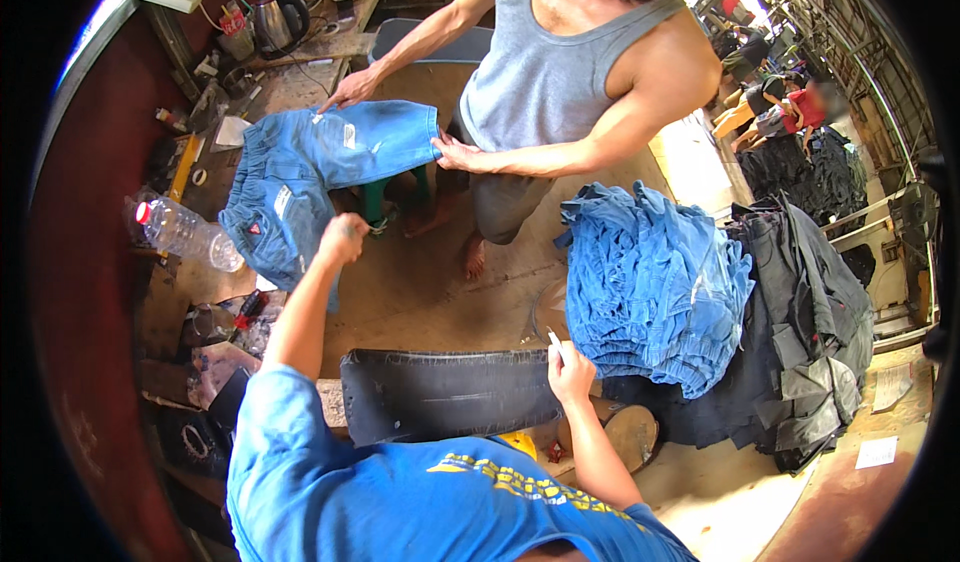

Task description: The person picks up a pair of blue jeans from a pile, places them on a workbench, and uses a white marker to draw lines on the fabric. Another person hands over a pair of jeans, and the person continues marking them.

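A pair of blue denim shorts (365,147) with an elastic waistband and pale patches is spread at the left, partly on the worktable. My left hand (345,239) is closed beside the edge of its nearer leg; whatever the fingers hold, if anything, is hidden. A co-worker's one hand (352,90) lies at the top of the far leg, while the other (458,154) grips the hem. My right hand (572,374) is closed round a slim white pen-like stick (555,340), tip up, above the right end of a black padded panel (450,394).
Stacked blue denim garments (650,282) rise at the right, against a pile of dark garments (800,302). On the cluttered worktable are a plastic bottle (190,234) with a red cap and an electric kettle (280,22). The co-worker stands opposite me, over the floor (470,307).
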Demonstrator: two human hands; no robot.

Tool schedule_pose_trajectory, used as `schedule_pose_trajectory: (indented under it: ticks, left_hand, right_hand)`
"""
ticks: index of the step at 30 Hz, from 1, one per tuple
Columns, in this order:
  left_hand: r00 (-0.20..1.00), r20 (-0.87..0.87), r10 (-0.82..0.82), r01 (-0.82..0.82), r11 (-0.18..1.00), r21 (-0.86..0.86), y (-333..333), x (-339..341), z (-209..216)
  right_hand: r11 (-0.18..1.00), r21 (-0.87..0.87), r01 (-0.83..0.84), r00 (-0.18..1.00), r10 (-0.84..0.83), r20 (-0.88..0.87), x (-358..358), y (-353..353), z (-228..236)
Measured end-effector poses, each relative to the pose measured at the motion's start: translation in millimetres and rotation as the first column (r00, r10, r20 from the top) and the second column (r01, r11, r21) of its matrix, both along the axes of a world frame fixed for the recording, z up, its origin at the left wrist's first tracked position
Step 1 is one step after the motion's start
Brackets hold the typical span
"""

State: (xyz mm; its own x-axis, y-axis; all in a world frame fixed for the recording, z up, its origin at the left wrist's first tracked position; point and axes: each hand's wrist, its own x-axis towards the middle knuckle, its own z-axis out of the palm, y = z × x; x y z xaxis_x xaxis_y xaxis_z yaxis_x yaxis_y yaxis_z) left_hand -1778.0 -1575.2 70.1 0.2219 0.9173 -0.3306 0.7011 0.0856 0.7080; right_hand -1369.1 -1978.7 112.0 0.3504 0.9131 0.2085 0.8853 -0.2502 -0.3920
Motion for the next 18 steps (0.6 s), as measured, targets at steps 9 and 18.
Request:
schedule_pose_trajectory:
  ticks: [9,18]
  left_hand:
    - [0.998,-0.051,0.044,-0.012,0.862,0.506,-247,71,54]
    - [0.986,-0.036,-0.162,0.150,0.776,0.613,-400,201,55]
  right_hand:
    - [0.970,0.159,0.185,0.772,-0.043,-0.635,105,-61,52]
    - [0.803,0.533,0.265,0.959,-0.280,-0.055,261,-140,139]
